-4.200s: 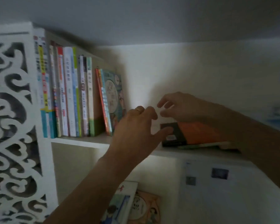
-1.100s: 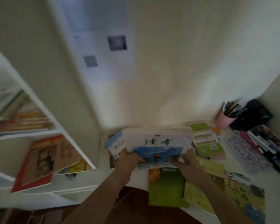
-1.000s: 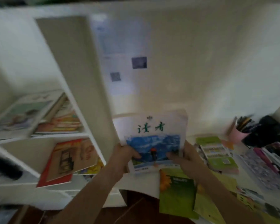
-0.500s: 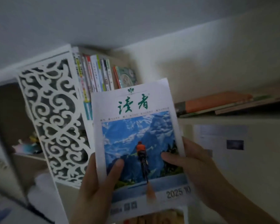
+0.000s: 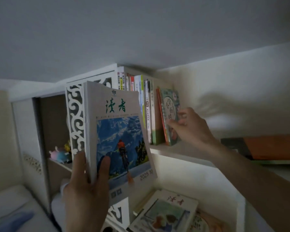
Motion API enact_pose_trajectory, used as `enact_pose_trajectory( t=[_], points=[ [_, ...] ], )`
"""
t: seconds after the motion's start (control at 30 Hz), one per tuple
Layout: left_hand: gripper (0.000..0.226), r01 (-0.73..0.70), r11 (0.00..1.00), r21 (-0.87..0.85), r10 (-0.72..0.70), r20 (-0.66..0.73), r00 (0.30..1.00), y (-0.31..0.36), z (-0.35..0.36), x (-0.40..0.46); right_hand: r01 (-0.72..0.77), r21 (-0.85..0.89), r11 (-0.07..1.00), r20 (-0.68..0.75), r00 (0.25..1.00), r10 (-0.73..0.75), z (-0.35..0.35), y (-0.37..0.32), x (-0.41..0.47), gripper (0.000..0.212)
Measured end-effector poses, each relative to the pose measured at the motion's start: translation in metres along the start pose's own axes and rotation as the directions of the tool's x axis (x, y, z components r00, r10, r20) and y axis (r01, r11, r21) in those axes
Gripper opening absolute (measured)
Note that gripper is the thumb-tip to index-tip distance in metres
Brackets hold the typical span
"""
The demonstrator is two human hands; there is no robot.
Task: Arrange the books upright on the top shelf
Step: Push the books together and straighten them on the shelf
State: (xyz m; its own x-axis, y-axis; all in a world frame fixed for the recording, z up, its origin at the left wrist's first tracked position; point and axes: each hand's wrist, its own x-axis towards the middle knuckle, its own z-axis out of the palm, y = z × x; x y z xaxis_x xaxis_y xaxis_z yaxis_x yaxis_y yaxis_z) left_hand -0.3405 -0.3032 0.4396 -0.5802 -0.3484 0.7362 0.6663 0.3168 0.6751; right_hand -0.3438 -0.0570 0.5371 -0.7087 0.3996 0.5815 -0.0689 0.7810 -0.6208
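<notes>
My left hand (image 5: 87, 186) grips the lower spine edge of a stack of magazines (image 5: 119, 131), its top cover showing a cyclist before blue mountains. The stack is held upright in front of the shelf's left end. On the top shelf (image 5: 179, 152) a row of upright books (image 5: 149, 111) stands at the left. My right hand (image 5: 189, 128) rests its fingers against the teal-covered book (image 5: 170, 114) at the right end of that row. Further right an orange book (image 5: 271, 146) lies flat on a dark one.
A white fretwork side panel (image 5: 76, 118) bounds the shelf's left end. Small plush toys (image 5: 60, 154) sit in a cubby to its left. Picture books (image 5: 167, 213) lie flat on the shelf below. The ceiling hangs close above the upright row.
My right hand has left the magazine stack and reached to the teal book at the row's end. My left hand alone now holds the stack, raised nearer the top shelf.
</notes>
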Motion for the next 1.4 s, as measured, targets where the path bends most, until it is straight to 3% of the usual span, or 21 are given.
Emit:
enact_pose_trajectory(
  t=[0.23,0.4,0.6,0.7,0.8,0.93,1.03,1.2,1.4],
  points=[
    [0.027,-0.022,1.0,0.011,0.022,-0.024,0.999,-0.004,0.033,0.027,0.001,-0.205,0.979,0.029,1.0,0.005,0.032,0.009,0.077,0.077],
    [0.034,-0.058,0.998,0.028,0.059,-0.008,0.998,-0.006,0.051,0.034,0.022,-0.454,0.891,-0.112,0.99,-0.081,0.052,0.009,0.078,0.077],
    [0.025,-0.238,0.97,0.043,0.235,0.058,0.97,0.0,0.062,0.048,-0.062,-0.429,0.901,-0.179,0.984,-0.017,0.021,0.019,0.071,0.04],
    [0.023,-0.223,0.972,-0.079,0.23,0.101,0.968,0.008,0.066,0.059,-0.06,-0.339,0.939,-0.21,0.978,-0.013,-0.012,0.027,0.069,0.032],
    [0.025,-0.194,0.965,-0.179,0.212,0.084,0.974,0.024,0.078,0.069,-0.051,-0.258,0.965,-0.239,0.971,-0.013,-0.034,0.033,0.065,0.028],
    [0.026,-0.147,0.936,-0.321,0.199,0.137,0.97,0.041,0.115,0.069,-0.059,-0.27,0.961,-0.298,0.954,-0.025,-0.057,0.036,0.059,0.045],
    [0.024,-0.167,0.949,-0.267,0.224,0.2,0.954,0.037,0.15,0.056,-0.048,-0.301,0.953,-0.311,0.949,-0.05,-0.063,0.039,0.053,0.044],
    [0.019,-0.247,0.969,-0.03,0.247,0.228,0.942,0.045,0.218,0.04,-0.054,-0.36,0.931,-0.295,0.954,-0.059,-0.056,0.039,0.046,0.048],
    [0.046,-0.077,0.997,0.032,0.06,0.358,0.932,0.044,0.234,0.042,-0.054,-0.374,0.926,-0.213,0.977,-0.029,-0.02,0.036,0.055,0.039]
  ],
)
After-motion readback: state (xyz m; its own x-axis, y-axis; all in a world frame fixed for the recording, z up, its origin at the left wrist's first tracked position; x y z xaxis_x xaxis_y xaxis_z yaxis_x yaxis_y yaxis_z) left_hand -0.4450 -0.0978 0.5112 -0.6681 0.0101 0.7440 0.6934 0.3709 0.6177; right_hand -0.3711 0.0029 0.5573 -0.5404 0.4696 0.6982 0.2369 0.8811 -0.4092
